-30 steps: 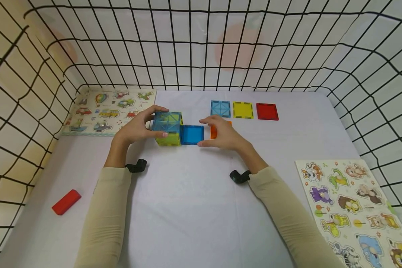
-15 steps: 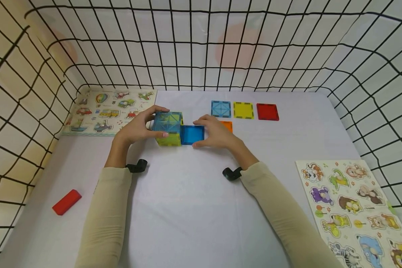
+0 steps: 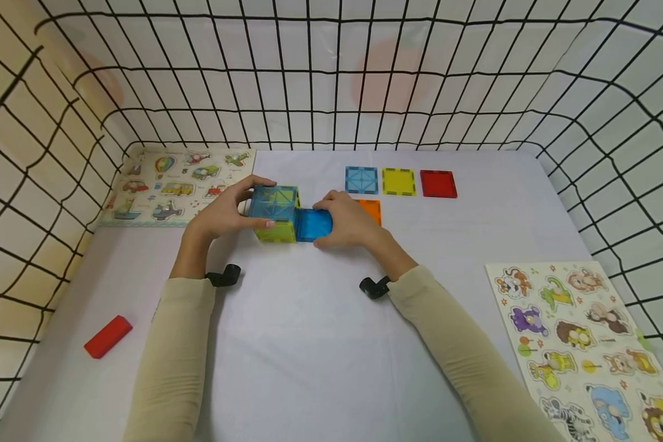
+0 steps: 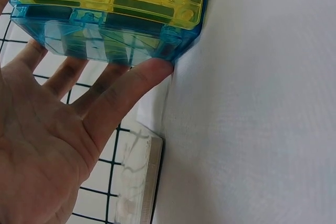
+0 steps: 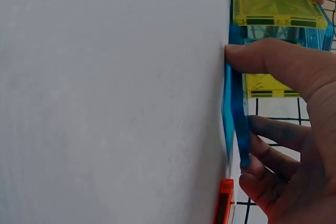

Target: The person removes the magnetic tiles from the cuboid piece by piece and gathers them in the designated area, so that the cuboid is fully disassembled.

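Observation:
My left hand (image 3: 226,212) holds a cube of see-through magnetic tiles (image 3: 276,202), with a light blue top and yellow sides. Its thumb lies on the near yellow side and its fingers reach round the back. Flush against the cube's right side is a dark blue magnetic tile (image 3: 313,226). My right hand (image 3: 353,221) grips this tile by its near and far edges, between thumb and fingers. In the right wrist view, the blue tile (image 5: 240,114) tilts slightly up from the cloth at its outer end. An orange tile (image 3: 370,210) lies partly hidden behind the right hand.
Light blue (image 3: 361,180), yellow (image 3: 399,182) and red (image 3: 439,184) tiles lie in a row at the back. A vehicle puzzle board (image 3: 171,184) is back left, an animal board (image 3: 585,344) front right, a red block (image 3: 108,337) left. Black wire mesh (image 3: 320,73) surrounds the table.
My right hand has moved left onto the dark blue tile and taken hold of it, uncovering more of the orange tile. The left hand stays on the cube.

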The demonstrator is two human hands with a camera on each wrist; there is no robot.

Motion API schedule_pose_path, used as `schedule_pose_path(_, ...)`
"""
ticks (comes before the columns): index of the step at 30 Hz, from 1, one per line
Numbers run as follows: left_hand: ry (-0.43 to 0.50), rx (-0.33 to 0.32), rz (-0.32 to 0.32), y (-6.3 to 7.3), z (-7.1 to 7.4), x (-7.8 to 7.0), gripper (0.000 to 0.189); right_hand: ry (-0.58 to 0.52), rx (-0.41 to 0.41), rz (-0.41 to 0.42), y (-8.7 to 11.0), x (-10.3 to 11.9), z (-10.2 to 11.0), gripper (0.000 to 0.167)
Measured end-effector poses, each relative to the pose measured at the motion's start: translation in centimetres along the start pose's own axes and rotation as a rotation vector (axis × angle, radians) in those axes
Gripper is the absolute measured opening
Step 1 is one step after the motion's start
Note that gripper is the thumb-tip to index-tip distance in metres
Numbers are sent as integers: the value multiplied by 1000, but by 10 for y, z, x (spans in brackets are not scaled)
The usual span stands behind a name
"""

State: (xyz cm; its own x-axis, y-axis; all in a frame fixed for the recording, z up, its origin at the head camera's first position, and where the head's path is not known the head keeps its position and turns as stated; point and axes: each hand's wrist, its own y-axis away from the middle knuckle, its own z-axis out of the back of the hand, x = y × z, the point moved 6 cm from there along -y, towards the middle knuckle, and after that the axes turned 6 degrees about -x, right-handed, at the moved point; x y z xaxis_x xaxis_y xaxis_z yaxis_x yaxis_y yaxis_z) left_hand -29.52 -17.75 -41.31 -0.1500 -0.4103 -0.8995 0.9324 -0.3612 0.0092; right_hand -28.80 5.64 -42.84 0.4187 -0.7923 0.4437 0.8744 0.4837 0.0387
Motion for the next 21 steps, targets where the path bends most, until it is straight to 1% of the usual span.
schedule_pose_path(4, -9, -6, 10, 0, 0, 2, 73, -42, -21, -15, 0, -2, 2, 76)
schedule_pose_path(9, -20, -10, 8, -1, 1, 2, 73, -124, -60, -40, 3, -9, 10, 75)
schedule_pose_path(12, -18, -8, 13, -1, 1, 2, 73, -157, -80, -31, 7, -13, 17, 75)
schedule_pose_path(17, -38, -20, 28, -2, 0, 4, 74, -167, -96, -8, 16, -21, 29, 76)
schedule_pose_path(21, -46, -39, 24, -4, -2, 6, 75, -160, -102, -10, 23, -31, 38, 75)
